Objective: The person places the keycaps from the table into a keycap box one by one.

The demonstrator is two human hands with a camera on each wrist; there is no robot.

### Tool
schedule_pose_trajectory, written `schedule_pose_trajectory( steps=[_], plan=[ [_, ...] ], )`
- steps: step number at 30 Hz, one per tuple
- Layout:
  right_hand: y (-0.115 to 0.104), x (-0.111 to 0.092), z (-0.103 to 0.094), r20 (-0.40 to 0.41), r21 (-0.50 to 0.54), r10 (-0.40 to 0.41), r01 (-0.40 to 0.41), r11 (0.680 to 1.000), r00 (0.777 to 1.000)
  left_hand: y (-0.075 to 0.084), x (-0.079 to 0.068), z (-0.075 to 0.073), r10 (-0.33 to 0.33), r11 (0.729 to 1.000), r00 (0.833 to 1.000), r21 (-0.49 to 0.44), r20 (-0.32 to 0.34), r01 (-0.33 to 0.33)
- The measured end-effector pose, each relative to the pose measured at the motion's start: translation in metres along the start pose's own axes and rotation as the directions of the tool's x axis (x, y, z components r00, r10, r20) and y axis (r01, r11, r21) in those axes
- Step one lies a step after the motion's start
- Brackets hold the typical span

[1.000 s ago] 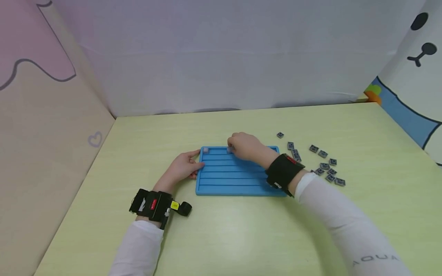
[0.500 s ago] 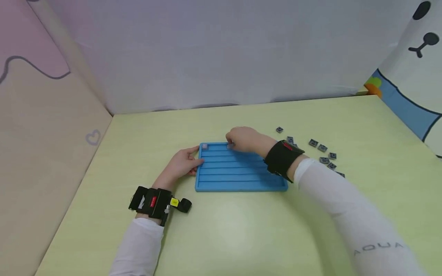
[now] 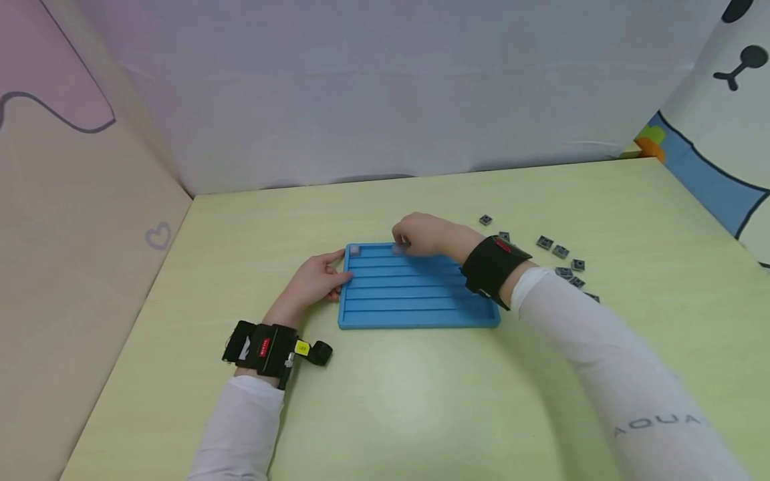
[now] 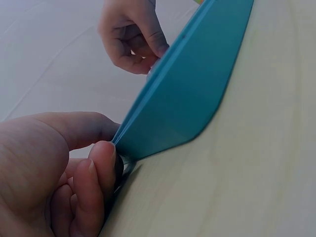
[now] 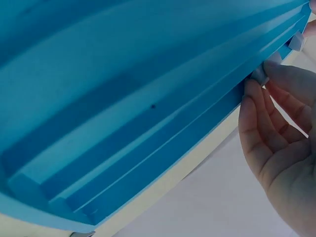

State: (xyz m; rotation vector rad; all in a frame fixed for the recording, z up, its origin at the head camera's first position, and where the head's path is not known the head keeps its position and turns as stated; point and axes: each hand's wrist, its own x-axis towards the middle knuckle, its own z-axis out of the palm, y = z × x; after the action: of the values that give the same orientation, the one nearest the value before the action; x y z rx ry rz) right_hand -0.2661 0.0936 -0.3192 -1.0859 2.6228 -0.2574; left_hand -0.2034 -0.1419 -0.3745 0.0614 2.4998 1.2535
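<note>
Right grip [image 3: 426, 234] pinches a small, pale grey block [image 5: 259, 75].

Grey "AQUA" on the white right sleeve [image 3: 625, 367]; red tag [image 3: 264, 347] and yellow tag [image 3: 302, 347] on the left wristband [image 3: 279, 357] illegible.

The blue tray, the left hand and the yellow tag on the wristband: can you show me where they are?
Blue tray [image 3: 403, 287]: head view, on its ridged middle.
Left hand [image 3: 311, 281]: head view, on the back of the hand.
Yellow tag [image 3: 302, 347]: head view, on its front face.
</note>
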Motion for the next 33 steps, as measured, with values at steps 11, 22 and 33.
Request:
schedule_pose_trajectory(
  steps=[11, 22, 33],
  plan=[
    [-0.008, 0.011, 0.009, -0.045, -0.012, -0.007, 0.007, 1.000, 0.999, -0.001, -0.001, 0.002, -0.018, 1.000, 1.000, -0.008, -0.004, 0.018],
    [-0.022, 0.017, 0.013, -0.055, -0.017, 0.006, -0.007, 1.000, 0.998, -0.003, 0.000, 0.004, -0.016, 1.000, 1.000, 0.001, -0.008, 0.016],
    [-0.029, 0.027, 0.015, -0.035, -0.009, 0.033, -0.034, 0.999, 0.999, -0.002, 0.000, 0.005, -0.015, 1.000, 1.000, -0.001, -0.005, 0.015]
  ],
)
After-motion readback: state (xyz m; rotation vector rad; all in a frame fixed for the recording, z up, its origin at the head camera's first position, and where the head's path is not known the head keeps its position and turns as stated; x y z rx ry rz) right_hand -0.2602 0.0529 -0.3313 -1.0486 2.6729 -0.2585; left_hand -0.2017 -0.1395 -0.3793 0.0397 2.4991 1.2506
